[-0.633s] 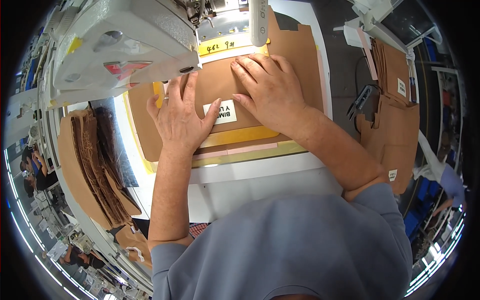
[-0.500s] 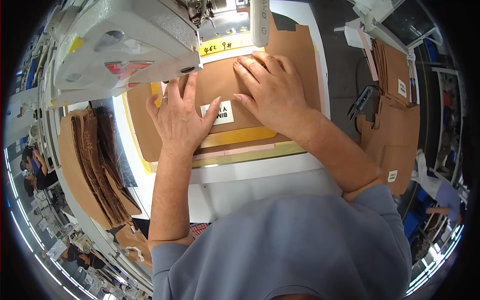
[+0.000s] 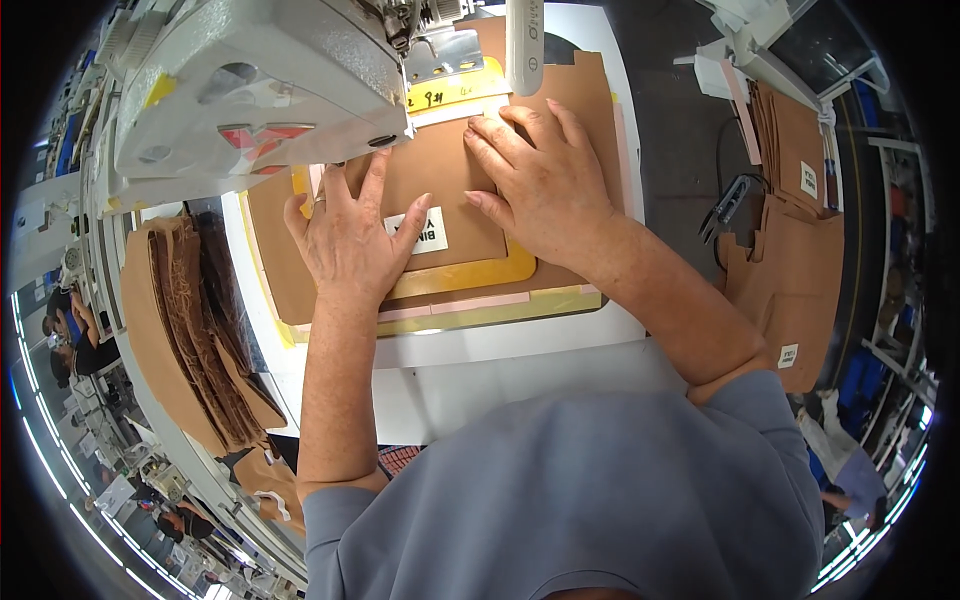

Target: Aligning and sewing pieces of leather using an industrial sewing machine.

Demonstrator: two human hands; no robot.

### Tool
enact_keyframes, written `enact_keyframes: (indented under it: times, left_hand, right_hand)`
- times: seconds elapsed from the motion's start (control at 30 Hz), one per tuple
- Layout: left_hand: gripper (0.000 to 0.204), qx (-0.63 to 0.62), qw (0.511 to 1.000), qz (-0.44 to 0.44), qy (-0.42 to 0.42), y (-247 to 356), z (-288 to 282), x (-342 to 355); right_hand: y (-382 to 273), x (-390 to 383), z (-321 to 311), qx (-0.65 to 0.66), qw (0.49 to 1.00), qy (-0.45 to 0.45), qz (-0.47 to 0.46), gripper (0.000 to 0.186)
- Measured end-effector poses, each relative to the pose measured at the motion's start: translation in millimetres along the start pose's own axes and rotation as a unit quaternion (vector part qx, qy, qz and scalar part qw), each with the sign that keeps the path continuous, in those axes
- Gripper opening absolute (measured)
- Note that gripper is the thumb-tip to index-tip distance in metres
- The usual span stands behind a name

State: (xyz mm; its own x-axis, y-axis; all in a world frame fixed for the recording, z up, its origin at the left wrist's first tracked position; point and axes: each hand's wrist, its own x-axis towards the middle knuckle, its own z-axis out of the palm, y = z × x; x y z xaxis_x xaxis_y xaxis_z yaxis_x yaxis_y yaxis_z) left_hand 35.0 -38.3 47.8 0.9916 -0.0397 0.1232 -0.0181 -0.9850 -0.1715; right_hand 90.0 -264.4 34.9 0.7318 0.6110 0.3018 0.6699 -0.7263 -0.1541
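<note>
Flat on the white surface, a brown cut piece lies on a yellow template, its long axis running left to right, its far edge tucked toward the sewing machine. Both hands press down on it, palms flat, fingers spread and pointing away from the person; neither grips anything. The left hand rests on the near left part of the piece, the right hand on its right part, fingertips near the needle area. A small white rectangular label with dark print sits on the piece between the hands. Left of the surface lies a stack of brown pieces; right of it, more brown pieces carry small white labels.
</note>
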Motion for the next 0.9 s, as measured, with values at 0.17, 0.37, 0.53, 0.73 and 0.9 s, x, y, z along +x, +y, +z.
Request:
enact_keyframes:
  times: [0.17,0.37,0.53,0.73,0.9]
  left_hand:
    - [0.065,-0.015,1.000,-0.005,-0.006,-5.3,-2.6,-1.2]
    - [0.063,0.001,1.000,-0.016,-0.014,-13.7,-2.9,-3.2]
    - [0.066,0.024,0.999,-0.012,-0.021,-17.7,-3.3,-4.1]
    - [0.051,-0.128,0.988,0.086,0.006,-24.2,6.6,0.4]
    - [0.052,-0.235,0.962,0.138,0.031,-12.4,9.7,4.7]
  right_hand:
    - [-3.4,2.9,4.0,-0.003,1.000,-0.004,-0.007,0.055]
    - [-9.3,8.8,7.0,0.004,1.000,-0.005,-0.019,0.056]
    - [-11.0,12.1,11.4,0.013,0.999,0.000,-0.034,0.057]
    - [-18.4,17.0,14.0,0.068,0.997,0.023,-0.030,0.058]
    - [-21.1,20.3,12.6,0.092,0.995,0.006,-0.030,0.058]
